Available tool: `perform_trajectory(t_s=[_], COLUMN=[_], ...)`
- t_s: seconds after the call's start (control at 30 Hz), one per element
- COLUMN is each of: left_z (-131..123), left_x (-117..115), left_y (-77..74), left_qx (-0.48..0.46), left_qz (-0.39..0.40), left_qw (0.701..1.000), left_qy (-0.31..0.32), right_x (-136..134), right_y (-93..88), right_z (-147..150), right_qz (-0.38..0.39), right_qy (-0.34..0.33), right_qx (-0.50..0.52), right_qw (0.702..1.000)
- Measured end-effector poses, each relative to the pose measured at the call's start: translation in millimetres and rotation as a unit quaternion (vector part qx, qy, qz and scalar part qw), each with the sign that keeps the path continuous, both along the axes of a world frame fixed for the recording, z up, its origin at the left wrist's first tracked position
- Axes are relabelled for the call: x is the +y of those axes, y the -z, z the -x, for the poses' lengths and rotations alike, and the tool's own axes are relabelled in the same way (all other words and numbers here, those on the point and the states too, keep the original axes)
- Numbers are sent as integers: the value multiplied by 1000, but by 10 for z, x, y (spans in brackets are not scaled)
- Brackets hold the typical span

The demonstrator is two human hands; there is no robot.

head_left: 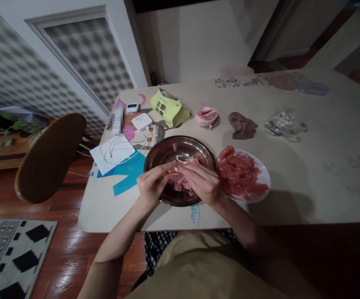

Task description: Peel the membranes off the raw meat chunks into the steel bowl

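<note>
Both my hands meet over a metal bowl (167,150) near the table's front edge. My left hand (153,183) and my right hand (202,182) pinch one pink grapefruit segment (180,177) between their fingers, with a strip of pale membrane (182,158) curling up from it. More peelings lie in the bowl under my hands. Just right of the bowl a white plate (262,176) carries a heap of peeled red grapefruit flesh (239,173).
Behind the bowl lie a part-peeled grapefruit piece (206,116), a yellow-green bag (169,109), a brown cloth (242,126), a clear plastic wrapper (283,123), two small white devices (141,121) and paper with a white cable (115,153). A brown chair (47,158) stands left of the table.
</note>
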State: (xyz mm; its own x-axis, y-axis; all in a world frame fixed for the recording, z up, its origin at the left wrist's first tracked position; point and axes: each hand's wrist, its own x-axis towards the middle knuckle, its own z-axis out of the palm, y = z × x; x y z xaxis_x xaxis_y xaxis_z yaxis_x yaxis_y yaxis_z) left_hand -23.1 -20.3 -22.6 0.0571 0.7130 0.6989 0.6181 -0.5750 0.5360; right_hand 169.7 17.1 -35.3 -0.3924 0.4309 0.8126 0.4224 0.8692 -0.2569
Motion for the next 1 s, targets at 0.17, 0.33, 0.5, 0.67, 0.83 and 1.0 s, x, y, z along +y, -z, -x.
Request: perform_trajectory(t_s=[0.17,0.33,0.5,0.67,0.83,1.0], left_z=[51,56,47,89,101,74], left_x=[-16,1,26,37,48,26], left_y=[84,62,3,50,48,1], left_qx=[3,-26,-43,6,5,-2], left_qz=[-39,-62,-63,-75,-79,-53], left_qw=[998,994,995,993,991,988], left_qy=[47,80,57,94,111,143], right_x=[-34,-47,-8,22,23,-33], right_y=[-73,-89,-95,-91,-36,-39], right_z=[7,8,16,-28,-71,-34], right_qz=[-52,-46,2,-21,-79,-63], right_qy=[16,12,-43,-58,-67,-20], right_qx=[7,25,21,7,-22,-1], right_qw=[998,999,999,998,994,998])
